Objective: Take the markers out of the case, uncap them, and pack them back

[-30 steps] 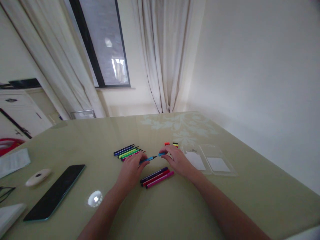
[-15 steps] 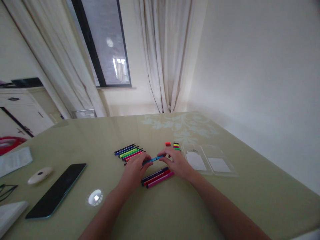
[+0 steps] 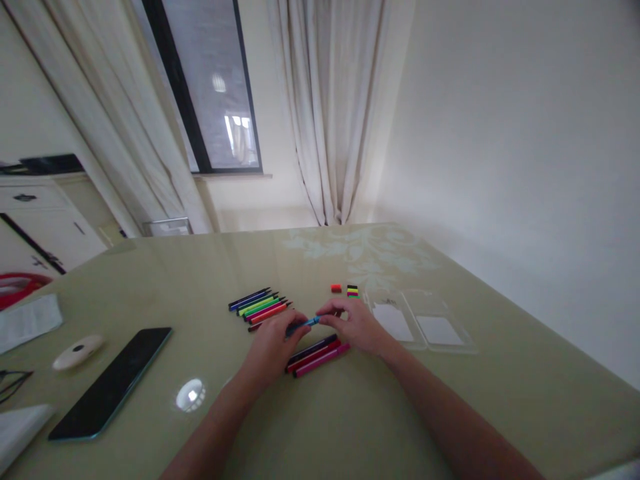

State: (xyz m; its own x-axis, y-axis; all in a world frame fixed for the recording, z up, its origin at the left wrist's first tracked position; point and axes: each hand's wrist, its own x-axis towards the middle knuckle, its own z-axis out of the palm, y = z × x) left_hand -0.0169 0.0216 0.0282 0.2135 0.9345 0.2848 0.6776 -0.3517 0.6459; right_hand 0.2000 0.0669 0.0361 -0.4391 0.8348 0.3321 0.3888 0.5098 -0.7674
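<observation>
A blue felt-tip pen [image 3: 306, 324] is held between both hands, slightly tilted, above the table. My left hand [image 3: 273, 341] is closed round its near end and hides part of the barrel. The far end is pinched by the fingertips of my right hand [image 3: 353, 325]; whether the cap there has come away from the pen, I cannot tell. Just below the hands lie capped pens in dark blue, red and magenta [image 3: 321, 361]. Left of them, a row of uncapped pens [image 3: 260, 308] in several colours points its tips to the right.
Loose caps lie beyond my right hand: an orange-red group [image 3: 336, 289] and a stacked multicoloured one [image 3: 353, 291]. An opened clear plastic case [image 3: 419, 333] lies to the right. On the left are a black phone [image 3: 113, 380], a white oval object [image 3: 79, 353] and a paper [image 3: 30, 323].
Both hands stay on the blue pen. They have drawn slightly closer together, and less of the pen shows between them. The pens and caps on the table lie as before.
</observation>
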